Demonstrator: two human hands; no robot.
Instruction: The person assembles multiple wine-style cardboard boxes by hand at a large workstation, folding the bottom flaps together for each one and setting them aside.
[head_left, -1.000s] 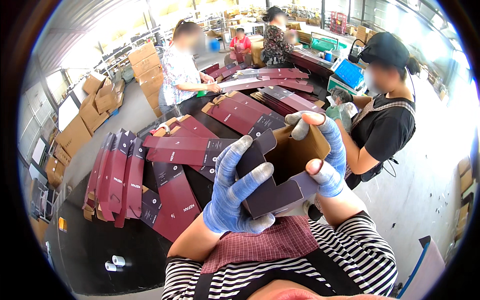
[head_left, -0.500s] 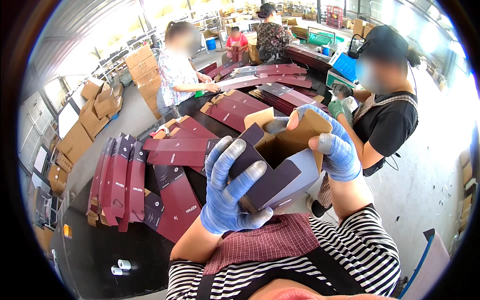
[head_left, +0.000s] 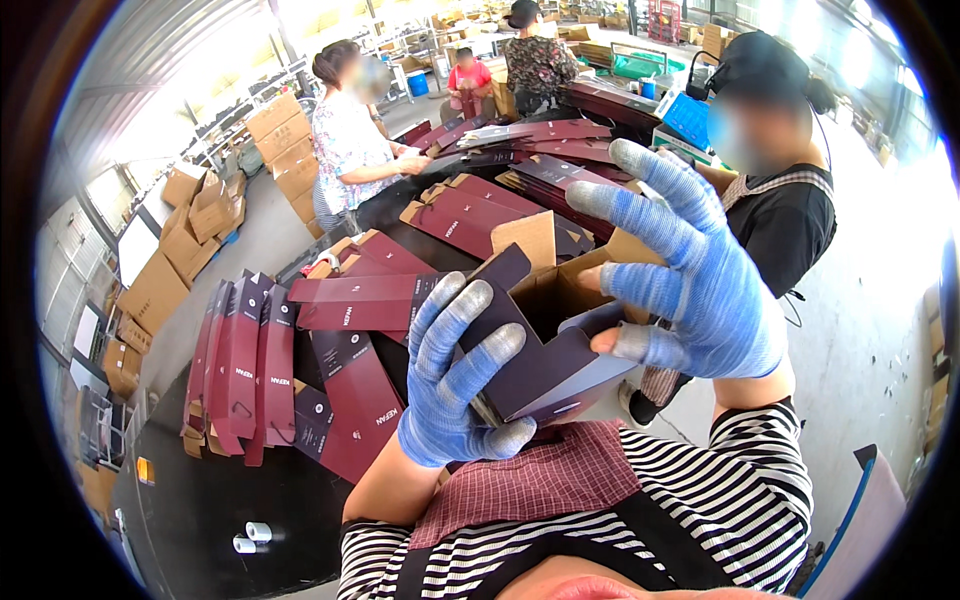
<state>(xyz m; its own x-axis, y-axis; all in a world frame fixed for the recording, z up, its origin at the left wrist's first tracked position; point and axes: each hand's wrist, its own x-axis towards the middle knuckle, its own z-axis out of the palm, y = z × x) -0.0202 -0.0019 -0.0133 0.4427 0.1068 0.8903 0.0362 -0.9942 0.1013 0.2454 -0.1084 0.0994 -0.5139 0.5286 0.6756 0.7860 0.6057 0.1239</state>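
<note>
My left hand, in a blue knit glove with grey fingertips, grips a dark purple cardboard box from its left side. The box is tilted, its open end facing up and a brown inner flap standing out. At the right side of that opening is my right hand, in a matching glove. Its fingers are spread wide, with the thumb and forefinger at the box's edge. That hand partly hides the right-hand flap.
Flat maroon cartons lie in piles on the black table. Two small white rolls rest near its front. A co-worker in black stands close on the right; another person works across the table. Brown boxes are stacked at left.
My right hand has loosened from the box's right flap, and its fingers have spread up and outward. The left hand keeps its hold, with the box nearly in place.
</note>
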